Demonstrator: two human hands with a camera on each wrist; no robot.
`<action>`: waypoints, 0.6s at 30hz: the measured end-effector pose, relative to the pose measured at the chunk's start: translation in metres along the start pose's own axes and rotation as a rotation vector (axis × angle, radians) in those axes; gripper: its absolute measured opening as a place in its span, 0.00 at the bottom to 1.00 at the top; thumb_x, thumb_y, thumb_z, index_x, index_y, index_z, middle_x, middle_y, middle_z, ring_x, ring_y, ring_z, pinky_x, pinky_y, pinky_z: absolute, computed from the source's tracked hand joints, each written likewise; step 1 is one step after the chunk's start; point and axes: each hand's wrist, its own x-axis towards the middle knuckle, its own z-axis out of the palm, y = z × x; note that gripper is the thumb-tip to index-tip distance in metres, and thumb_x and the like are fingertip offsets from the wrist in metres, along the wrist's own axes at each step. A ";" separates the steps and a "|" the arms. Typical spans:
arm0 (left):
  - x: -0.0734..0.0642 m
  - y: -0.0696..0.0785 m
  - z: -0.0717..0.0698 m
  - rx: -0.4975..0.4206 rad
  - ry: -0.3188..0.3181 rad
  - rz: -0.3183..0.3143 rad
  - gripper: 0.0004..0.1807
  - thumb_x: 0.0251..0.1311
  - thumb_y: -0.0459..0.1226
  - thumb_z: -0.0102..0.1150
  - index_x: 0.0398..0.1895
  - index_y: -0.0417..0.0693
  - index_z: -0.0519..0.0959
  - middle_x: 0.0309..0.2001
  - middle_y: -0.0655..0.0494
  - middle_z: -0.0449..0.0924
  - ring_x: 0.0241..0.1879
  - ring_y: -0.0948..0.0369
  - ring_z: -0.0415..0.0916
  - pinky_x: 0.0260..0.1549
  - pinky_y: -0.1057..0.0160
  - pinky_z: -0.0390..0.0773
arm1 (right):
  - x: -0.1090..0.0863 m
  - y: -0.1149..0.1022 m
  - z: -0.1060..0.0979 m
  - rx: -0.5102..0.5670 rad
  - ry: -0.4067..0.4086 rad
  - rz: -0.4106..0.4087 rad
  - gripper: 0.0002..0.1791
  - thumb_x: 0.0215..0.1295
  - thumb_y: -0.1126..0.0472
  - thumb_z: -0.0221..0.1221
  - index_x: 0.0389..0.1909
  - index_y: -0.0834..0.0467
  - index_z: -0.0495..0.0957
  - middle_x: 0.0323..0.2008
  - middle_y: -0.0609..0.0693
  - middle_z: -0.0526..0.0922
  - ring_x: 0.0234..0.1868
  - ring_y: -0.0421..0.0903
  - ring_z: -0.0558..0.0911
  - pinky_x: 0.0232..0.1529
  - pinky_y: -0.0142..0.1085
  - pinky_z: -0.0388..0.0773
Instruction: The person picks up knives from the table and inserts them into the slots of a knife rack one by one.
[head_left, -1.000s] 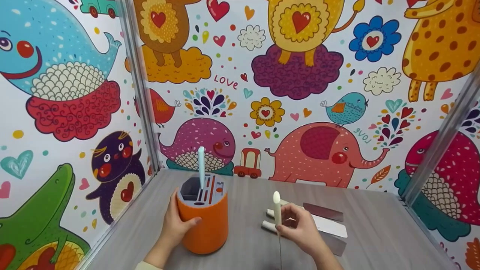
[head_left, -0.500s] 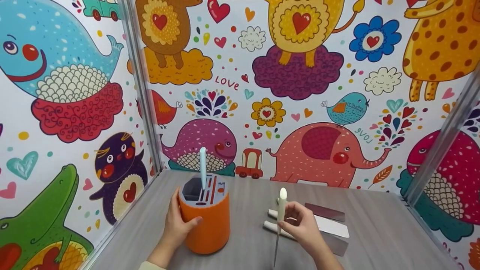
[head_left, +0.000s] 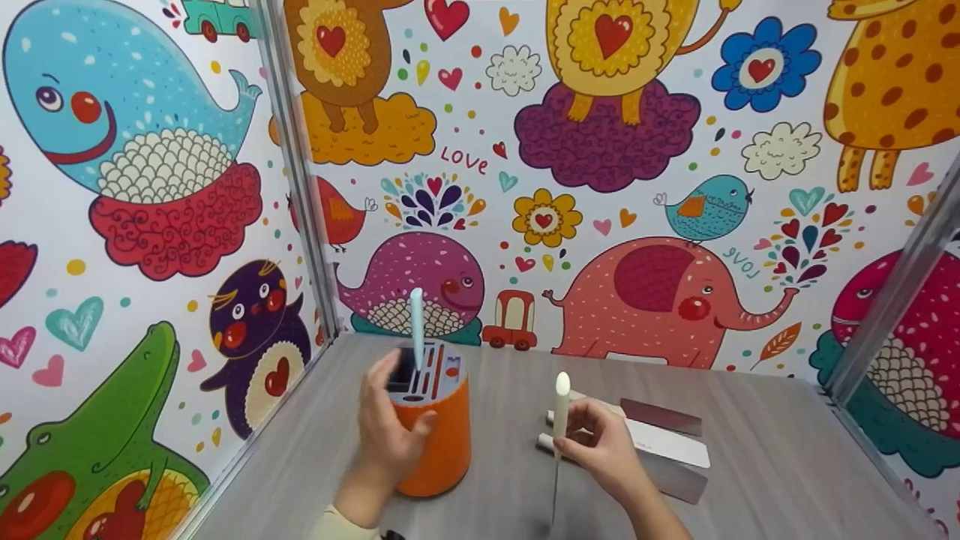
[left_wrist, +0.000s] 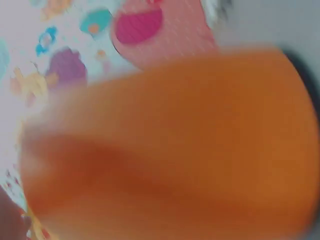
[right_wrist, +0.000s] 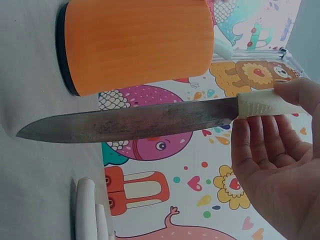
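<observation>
An orange knife block (head_left: 442,442) with a grey slotted top stands upright on the table. A light-blue handle (head_left: 418,322) rises from one of its slots. My left hand (head_left: 390,420) is at the block's left side, fingers loosely extended and thumb spread in front of the orange wall; in the left wrist view the wall fills most of the frame, blurred. To the right of the block, my right hand (head_left: 604,442) pinches the cream handle of a knife (head_left: 562,409) between thumb and fingers. Its long, dark-stained blade (right_wrist: 135,122) points down toward the table.
Behind my right hand, several flat blades lie side by side: a dark one (head_left: 660,416), a white one (head_left: 671,448) and a grey one (head_left: 679,480). White handles (right_wrist: 86,210) lie at their left. Patterned wall panels (head_left: 600,202) enclose the table (head_left: 510,390).
My left hand has loosened from its grip round the block and shifted up over its front left side. The right hand keeps the knife blade-down beside the block. The head view has turned slightly left.
</observation>
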 end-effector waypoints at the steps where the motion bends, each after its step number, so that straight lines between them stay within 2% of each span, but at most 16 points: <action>1: 0.002 0.009 0.007 -0.039 -0.011 0.011 0.47 0.72 0.66 0.53 0.65 0.26 0.70 0.62 0.32 0.76 0.60 0.47 0.75 0.72 0.71 0.71 | -0.001 0.000 0.000 0.000 -0.001 0.004 0.19 0.56 0.74 0.73 0.47 0.69 0.78 0.40 0.53 0.83 0.40 0.40 0.85 0.43 0.31 0.87; 3: 0.008 0.027 0.022 -0.109 -0.042 0.020 0.44 0.73 0.64 0.54 0.64 0.29 0.72 0.60 0.36 0.78 0.57 0.50 0.77 0.66 0.70 0.77 | -0.001 0.000 -0.001 -0.002 0.005 -0.015 0.18 0.56 0.74 0.72 0.46 0.70 0.78 0.40 0.53 0.83 0.40 0.40 0.85 0.43 0.31 0.87; 6: 0.016 0.046 0.042 -0.193 -0.093 -0.011 0.30 0.72 0.53 0.62 0.62 0.37 0.75 0.57 0.43 0.80 0.53 0.54 0.79 0.56 0.66 0.84 | -0.001 0.003 0.001 0.006 0.018 -0.049 0.18 0.55 0.76 0.72 0.45 0.70 0.78 0.39 0.53 0.83 0.39 0.39 0.85 0.43 0.31 0.88; 8: 0.021 0.056 0.053 -0.251 -0.138 -0.083 0.25 0.68 0.44 0.67 0.62 0.42 0.76 0.55 0.48 0.81 0.51 0.56 0.81 0.51 0.62 0.87 | 0.000 0.005 0.003 0.013 0.030 -0.071 0.17 0.55 0.76 0.72 0.45 0.70 0.78 0.38 0.53 0.83 0.39 0.39 0.85 0.42 0.31 0.88; 11: 0.026 0.066 0.066 -0.363 -0.198 -0.246 0.24 0.62 0.35 0.69 0.62 0.47 0.77 0.52 0.52 0.82 0.48 0.58 0.82 0.48 0.59 0.89 | 0.001 0.006 0.006 0.026 0.035 -0.092 0.17 0.55 0.77 0.72 0.44 0.70 0.79 0.38 0.53 0.84 0.39 0.38 0.85 0.42 0.31 0.88; 14: 0.025 0.071 0.074 -0.453 -0.276 -0.383 0.22 0.66 0.34 0.67 0.62 0.49 0.77 0.50 0.53 0.84 0.47 0.60 0.82 0.49 0.59 0.89 | 0.001 0.005 0.006 0.026 0.040 -0.090 0.17 0.55 0.76 0.72 0.45 0.70 0.79 0.38 0.54 0.84 0.39 0.39 0.86 0.42 0.31 0.88; 18: 0.019 0.071 0.083 -0.536 -0.416 -0.526 0.19 0.70 0.38 0.66 0.62 0.48 0.78 0.50 0.52 0.85 0.48 0.60 0.83 0.51 0.61 0.88 | -0.002 0.003 0.002 0.013 0.078 -0.050 0.17 0.55 0.77 0.73 0.45 0.68 0.80 0.39 0.55 0.84 0.39 0.40 0.86 0.41 0.31 0.88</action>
